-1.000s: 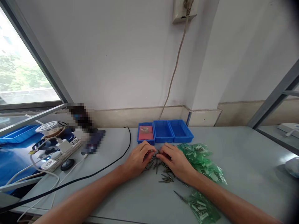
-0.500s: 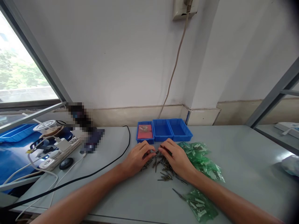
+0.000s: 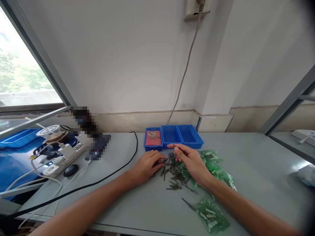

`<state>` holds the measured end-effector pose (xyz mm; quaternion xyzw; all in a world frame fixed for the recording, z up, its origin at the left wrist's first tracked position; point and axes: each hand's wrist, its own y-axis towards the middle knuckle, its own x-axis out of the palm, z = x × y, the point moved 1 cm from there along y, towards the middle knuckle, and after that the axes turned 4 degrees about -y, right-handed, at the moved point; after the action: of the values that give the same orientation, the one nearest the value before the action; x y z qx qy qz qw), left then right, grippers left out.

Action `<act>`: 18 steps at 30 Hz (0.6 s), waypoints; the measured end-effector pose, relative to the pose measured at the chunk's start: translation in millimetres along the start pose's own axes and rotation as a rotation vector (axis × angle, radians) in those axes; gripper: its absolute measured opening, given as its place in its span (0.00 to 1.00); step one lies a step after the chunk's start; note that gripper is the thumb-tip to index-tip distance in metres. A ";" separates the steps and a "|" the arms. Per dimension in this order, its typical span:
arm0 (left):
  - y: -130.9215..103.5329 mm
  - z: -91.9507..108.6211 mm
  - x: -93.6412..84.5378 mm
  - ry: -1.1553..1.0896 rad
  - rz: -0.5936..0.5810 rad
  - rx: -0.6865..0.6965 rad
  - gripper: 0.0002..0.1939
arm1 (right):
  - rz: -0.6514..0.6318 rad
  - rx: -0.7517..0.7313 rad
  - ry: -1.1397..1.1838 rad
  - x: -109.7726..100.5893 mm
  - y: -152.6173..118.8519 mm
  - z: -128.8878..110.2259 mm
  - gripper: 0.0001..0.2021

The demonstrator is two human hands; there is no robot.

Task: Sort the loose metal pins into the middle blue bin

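Note:
A loose pile of small metal pins [image 3: 176, 177], each a thin shaft with a thicker end, lies on the grey table. At the pile's left side my left hand [image 3: 147, 165] is curled, with its thumb and fingertips closed around what looks like a metal pin. Raised just above the far side of the pile, my right hand [image 3: 189, 159] pinches a small metal pin [image 3: 174, 145] between thumb and forefinger. Green plastic bags [image 3: 216, 172] holding more pins lie beneath and right of that hand. A nearer green bag [image 3: 213, 218] has one pin sticking out leftward.
Two blue bins [image 3: 172, 135] stand behind the pile beside a blue tray with a red insert [image 3: 153, 139] and a small clear packet. A black cable [image 3: 108, 177] crosses the table. On the left are a power strip [image 3: 61, 164] and a black round object [image 3: 71, 170].
My right hand has lifted off the pile and turned, now with a pin pinched at its fingertips. My left hand has stayed at the pile's left side, its fingers slightly more closed.

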<state>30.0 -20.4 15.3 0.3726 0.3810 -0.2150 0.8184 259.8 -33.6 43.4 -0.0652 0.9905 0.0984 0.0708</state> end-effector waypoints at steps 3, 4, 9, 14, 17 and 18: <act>0.8 -0.2 0.5 0.037 -0.015 0.006 0.08 | 0.023 0.050 0.125 -0.8 0.0 -1.5 0.17; 0.9 -0.4 0.6 0.043 -0.018 0.001 0.08 | 0.028 0.059 0.165 -0.9 0.4 -0.9 0.17; 0.5 0.2 -0.8 0.039 -0.013 -0.014 0.11 | 0.050 0.088 0.288 -1.1 3.3 4.7 0.19; 1.0 1.8 -2.4 0.042 -0.005 -0.004 0.09 | 0.063 0.059 0.262 -4.0 4.3 3.7 0.17; 2.0 3.5 -3.1 0.045 -0.006 -0.003 0.08 | 0.103 -0.020 0.066 -7.2 4.0 1.0 0.15; 2.2 4.3 -3.4 0.045 -0.007 -0.005 0.08 | 0.120 -0.060 -0.020 -8.1 3.7 0.1 0.14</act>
<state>31.3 -22.1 20.8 0.3742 0.4013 -0.2086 0.8096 267.1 -29.1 45.3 -0.0068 0.9885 0.1326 0.0729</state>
